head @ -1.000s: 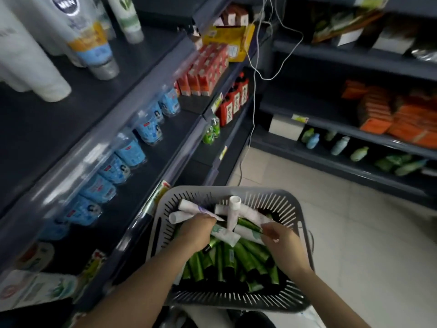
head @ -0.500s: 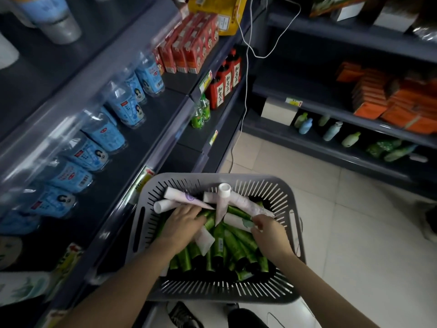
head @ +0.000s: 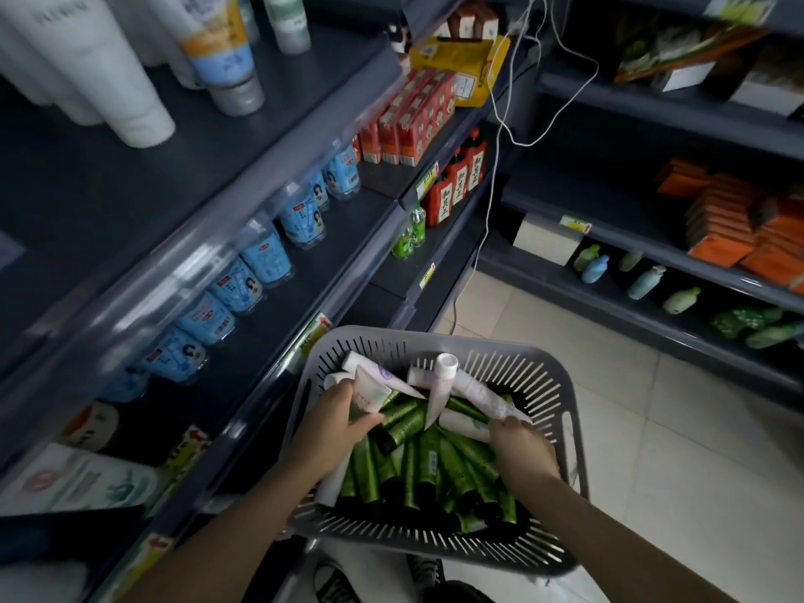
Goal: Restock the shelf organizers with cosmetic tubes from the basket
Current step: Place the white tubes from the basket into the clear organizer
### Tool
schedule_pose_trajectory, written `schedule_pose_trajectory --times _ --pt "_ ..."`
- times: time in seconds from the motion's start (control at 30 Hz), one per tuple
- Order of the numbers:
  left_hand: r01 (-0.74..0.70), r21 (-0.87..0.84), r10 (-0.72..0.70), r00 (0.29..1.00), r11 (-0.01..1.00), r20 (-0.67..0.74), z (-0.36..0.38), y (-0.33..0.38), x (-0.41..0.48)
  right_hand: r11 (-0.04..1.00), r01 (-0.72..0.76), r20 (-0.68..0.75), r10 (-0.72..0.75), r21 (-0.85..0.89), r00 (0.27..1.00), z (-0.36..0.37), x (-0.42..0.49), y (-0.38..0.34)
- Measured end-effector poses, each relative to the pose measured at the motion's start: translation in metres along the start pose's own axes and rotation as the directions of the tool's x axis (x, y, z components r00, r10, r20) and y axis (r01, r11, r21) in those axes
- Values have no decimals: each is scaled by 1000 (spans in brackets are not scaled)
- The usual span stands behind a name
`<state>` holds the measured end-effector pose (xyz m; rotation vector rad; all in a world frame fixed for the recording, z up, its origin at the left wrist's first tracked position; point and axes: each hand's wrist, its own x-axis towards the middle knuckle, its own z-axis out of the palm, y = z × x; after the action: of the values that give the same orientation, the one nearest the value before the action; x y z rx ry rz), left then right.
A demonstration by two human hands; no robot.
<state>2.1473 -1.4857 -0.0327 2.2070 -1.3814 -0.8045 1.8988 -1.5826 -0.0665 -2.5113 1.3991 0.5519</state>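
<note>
A grey slotted basket (head: 513, 372) sits low in front of me, filled with several green tubes (head: 417, 467) and a few white tubes (head: 439, 393) on top. My left hand (head: 330, 424) is inside the basket and grips a white tube with a pale green label (head: 370, 396), lifted above the pile. My right hand (head: 522, 446) is at the basket's right side, its fingers closed on a white tube with a faint print (head: 487, 396). White and blue-orange tubes (head: 217, 50) stand on the top shelf at the left.
Dark shelving runs along the left with blue-labelled bottles (head: 261, 254), red cartons (head: 409, 119) and red-labelled bottles (head: 457, 185). A second shelf unit at the right holds orange packs (head: 739, 228) and small bottles. White cables (head: 500, 124) hang down. Tiled floor (head: 652, 428) lies to the right.
My left hand has raised a white tube out of the pile. My right hand has shifted slightly along the white tube at the right. The view tilted up towards the top shelf.
</note>
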Motion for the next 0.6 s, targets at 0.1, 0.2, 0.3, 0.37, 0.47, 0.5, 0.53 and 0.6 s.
schedule_pose_trajectory --times 0.1,0.2,0.3,0.37,0.47,0.5,0.53,0.6 --pt "39 -65 -42 998 997 -40 -11 -2 -3 966 75 -115 -48 248 992 -15 2 1" --pt "38 -87 -45 995 995 -86 -30 14 -5 911 154 -180 -90 382 979 -44 1 -3" --pt "2 -74 -16 982 997 -187 -55 37 -5 810 241 -269 -107 535 957 -81 -1 -14" --pt "-31 -96 3 961 995 -275 -73 53 -6 721 285 -326 -86 632 942 -111 -3 -24" --pt "-59 -142 -1 920 988 -392 -103 78 -10 584 336 -383 -46 739 923 -161 -8 -41" --pt "-66 -155 -7 904 986 -428 -114 86 -13 549 363 -412 -37 753 911 -176 -11 -48" --pt "-69 -166 -17 883 984 -468 -125 94 -17 513 397 -446 -30 761 894 -191 -13 -55" --pt "-75 -188 -42 834 979 -550 -150 108 -25 447 465 -512 -18 764 859 -221 -20 -70"
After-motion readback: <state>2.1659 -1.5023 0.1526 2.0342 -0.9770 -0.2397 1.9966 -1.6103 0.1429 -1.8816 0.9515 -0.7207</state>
